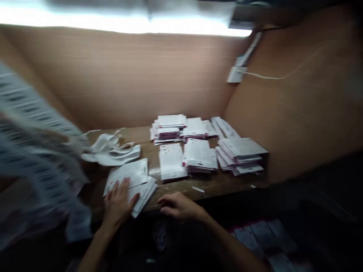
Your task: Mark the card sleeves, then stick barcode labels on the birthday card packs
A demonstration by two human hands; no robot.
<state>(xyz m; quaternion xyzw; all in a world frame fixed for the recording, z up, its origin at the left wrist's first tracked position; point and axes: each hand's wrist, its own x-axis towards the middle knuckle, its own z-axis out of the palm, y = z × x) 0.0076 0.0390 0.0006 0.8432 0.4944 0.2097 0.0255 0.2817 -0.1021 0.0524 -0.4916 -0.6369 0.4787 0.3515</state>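
My left hand lies flat, fingers spread, on a loose stack of white printed cards at the table's front left. The lower cards of that stack fan out toward the right. My right hand hovers by the front edge, a little right of the stack, with its fingers curled and thumb close to the index finger. Whether anything small sits between those fingers is not clear. Beyond it stand two piles of white cards, one narrow pile and one thicker pile.
More card stacks stand at the back and right of the wooden table. Crumpled white strips lie at left. Blurred printed label sheets hang far left. Cardboard walls enclose the table under a bright tube light.
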